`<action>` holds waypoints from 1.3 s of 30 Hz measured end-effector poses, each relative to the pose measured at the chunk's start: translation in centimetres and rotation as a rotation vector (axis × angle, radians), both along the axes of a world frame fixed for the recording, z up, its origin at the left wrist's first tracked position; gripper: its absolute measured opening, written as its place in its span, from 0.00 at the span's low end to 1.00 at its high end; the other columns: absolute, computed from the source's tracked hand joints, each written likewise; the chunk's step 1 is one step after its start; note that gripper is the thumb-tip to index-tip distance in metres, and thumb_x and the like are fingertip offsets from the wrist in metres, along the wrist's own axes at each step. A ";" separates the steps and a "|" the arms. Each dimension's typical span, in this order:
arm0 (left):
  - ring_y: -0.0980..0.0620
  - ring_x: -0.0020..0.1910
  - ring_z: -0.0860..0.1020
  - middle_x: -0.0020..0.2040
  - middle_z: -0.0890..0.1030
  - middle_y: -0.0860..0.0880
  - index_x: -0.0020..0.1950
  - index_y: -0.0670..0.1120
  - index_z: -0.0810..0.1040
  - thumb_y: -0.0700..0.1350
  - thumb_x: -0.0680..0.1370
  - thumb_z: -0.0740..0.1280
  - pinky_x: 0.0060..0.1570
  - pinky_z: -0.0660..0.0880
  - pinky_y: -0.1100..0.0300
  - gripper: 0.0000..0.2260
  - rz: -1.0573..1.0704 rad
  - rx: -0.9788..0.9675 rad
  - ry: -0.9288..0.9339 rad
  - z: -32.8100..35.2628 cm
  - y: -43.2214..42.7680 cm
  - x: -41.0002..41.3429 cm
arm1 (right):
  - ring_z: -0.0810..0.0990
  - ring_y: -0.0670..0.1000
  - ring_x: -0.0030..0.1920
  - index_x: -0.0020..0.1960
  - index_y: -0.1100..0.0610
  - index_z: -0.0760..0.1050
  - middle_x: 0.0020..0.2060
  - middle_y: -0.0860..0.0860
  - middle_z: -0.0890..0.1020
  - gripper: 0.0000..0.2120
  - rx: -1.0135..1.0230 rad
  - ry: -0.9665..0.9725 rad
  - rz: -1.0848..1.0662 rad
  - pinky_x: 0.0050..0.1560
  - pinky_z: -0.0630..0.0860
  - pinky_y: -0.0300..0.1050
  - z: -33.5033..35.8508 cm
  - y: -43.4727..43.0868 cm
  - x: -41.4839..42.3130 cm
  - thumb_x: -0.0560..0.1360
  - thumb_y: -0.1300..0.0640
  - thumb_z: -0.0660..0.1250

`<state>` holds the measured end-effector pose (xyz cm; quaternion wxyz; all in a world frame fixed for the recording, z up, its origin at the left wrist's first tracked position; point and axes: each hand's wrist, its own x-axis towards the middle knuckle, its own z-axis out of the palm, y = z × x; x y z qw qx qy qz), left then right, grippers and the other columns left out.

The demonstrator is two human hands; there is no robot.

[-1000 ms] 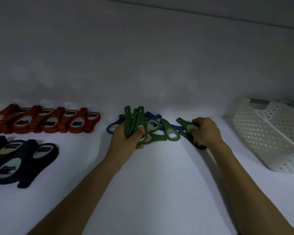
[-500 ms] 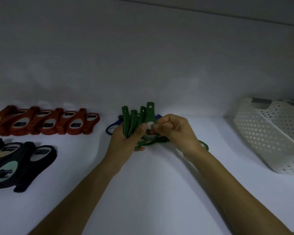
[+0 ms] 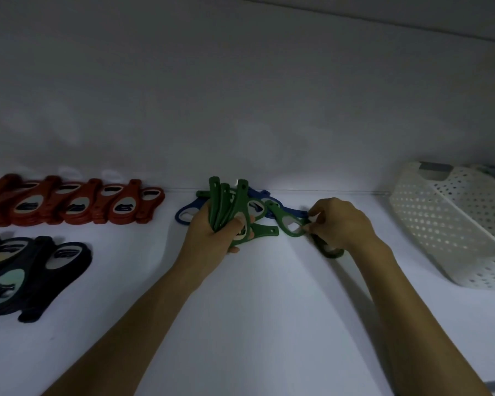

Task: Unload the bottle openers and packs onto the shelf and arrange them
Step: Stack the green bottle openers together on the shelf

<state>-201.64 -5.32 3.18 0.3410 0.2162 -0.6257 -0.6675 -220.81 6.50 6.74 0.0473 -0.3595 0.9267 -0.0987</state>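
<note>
My left hand (image 3: 212,238) grips a bunch of green bottle openers (image 3: 226,201) upright, handles pointing up, at the back middle of the white shelf (image 3: 255,310). More green openers lie loose beside it; my right hand (image 3: 340,224) pinches the ring end of one green opener (image 3: 286,221) lying flat. Another green opener (image 3: 330,251) sits partly hidden under that hand. Blue openers (image 3: 185,214) lie behind the pile against the back wall.
A row of red openers (image 3: 77,204) lines the back left, and dark navy ones (image 3: 26,270) lie in front of them. A white perforated basket (image 3: 455,224) stands tilted at the right. The shelf's back wall runs just behind the pile.
My right hand added an opener to the bunch in my left hand, then moved back right and took hold of another green opener on the shelf.
</note>
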 end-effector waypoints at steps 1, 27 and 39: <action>0.62 0.37 0.81 0.40 0.84 0.60 0.53 0.51 0.76 0.38 0.77 0.65 0.29 0.76 0.66 0.09 -0.004 -0.003 -0.006 0.0 0.0 0.0 | 0.78 0.52 0.45 0.55 0.51 0.77 0.44 0.49 0.80 0.13 -0.016 -0.018 -0.002 0.44 0.73 0.45 0.0 -0.1 0.0 0.73 0.48 0.70; 0.59 0.30 0.78 0.34 0.83 0.54 0.48 0.46 0.79 0.47 0.77 0.65 0.25 0.70 0.68 0.06 0.004 -0.051 -0.028 0.4 0.4 0.1 | 0.77 0.46 0.38 0.40 0.54 0.78 0.37 0.49 0.80 0.09 -0.001 -0.255 0.126 0.36 0.69 0.38 0.8 1.0 0.0 0.67 0.52 0.77; 0.61 0.45 0.80 0.44 0.83 0.60 0.52 0.55 0.77 0.52 0.67 0.77 0.43 0.77 0.67 0.17 -0.111 -0.247 -0.039 -0.4 0.2 -0.3 | 0.84 0.50 0.37 0.42 0.59 0.78 0.36 0.51 0.84 0.07 -1.101 -1.058 0.446 0.40 0.81 0.41 0.7 -2.2 7.0 0.64 0.63 0.72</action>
